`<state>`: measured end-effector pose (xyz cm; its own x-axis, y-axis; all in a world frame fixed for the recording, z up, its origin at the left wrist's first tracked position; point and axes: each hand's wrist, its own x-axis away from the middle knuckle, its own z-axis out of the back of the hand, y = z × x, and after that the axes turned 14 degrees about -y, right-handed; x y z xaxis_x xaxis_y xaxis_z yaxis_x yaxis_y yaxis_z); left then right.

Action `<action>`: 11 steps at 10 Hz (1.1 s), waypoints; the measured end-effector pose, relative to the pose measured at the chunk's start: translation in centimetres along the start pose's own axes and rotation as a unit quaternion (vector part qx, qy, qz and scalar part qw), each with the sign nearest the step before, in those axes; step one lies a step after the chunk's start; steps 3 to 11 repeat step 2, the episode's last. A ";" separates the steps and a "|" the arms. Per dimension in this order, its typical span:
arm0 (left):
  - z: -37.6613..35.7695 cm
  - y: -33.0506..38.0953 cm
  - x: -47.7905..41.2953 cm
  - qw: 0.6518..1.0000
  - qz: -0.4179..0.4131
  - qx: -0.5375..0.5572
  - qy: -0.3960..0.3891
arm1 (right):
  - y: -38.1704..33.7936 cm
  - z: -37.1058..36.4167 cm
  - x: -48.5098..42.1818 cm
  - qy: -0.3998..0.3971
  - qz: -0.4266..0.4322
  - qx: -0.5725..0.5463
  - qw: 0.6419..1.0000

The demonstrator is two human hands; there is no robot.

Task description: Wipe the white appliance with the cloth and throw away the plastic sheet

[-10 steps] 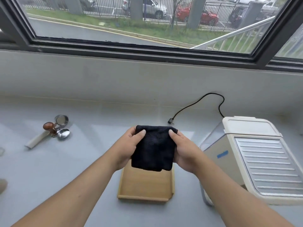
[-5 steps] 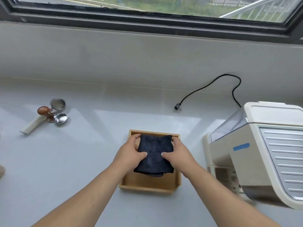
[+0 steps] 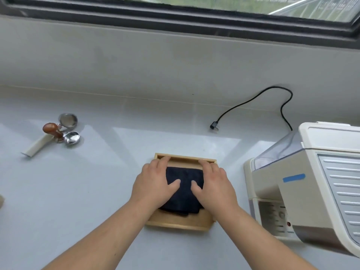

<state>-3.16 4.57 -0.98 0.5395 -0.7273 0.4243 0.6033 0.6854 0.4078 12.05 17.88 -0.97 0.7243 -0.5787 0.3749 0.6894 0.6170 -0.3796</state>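
A folded dark cloth [image 3: 184,193] lies inside a shallow wooden tray [image 3: 181,224] in the middle of the grey counter. My left hand [image 3: 155,182] presses flat on the cloth's left side, fingers reaching the tray's far rim. On the right side my right hand [image 3: 212,184] lies flat the same way, thumbs almost meeting on the cloth. The white appliance [image 3: 315,184] stands to the right, with a clear tank and a strip of blue tape on its side. No plastic sheet is visible.
A black power cord with its plug [image 3: 214,126] lies loose behind the tray. At the left sit a wooden-knobbed tamper [image 3: 52,130], metal filter baskets [image 3: 68,120] and a white handle. A window ledge and wall run along the back.
The cloth went from held up in the air down into the wooden tray. Both hands now lie flat on top of it. The camera has tilted downward.
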 end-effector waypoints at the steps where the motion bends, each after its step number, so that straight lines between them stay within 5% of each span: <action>1: 2.3 1.0 -0.2 0.998 -0.024 -0.047 0.025 | -0.5 2.3 -0.2 0.009 0.036 0.038 0.999; 11: 4.6 2.4 0.3 0.997 -0.023 -0.058 0.040 | -1.7 4.7 0.1 0.008 0.039 0.062 0.997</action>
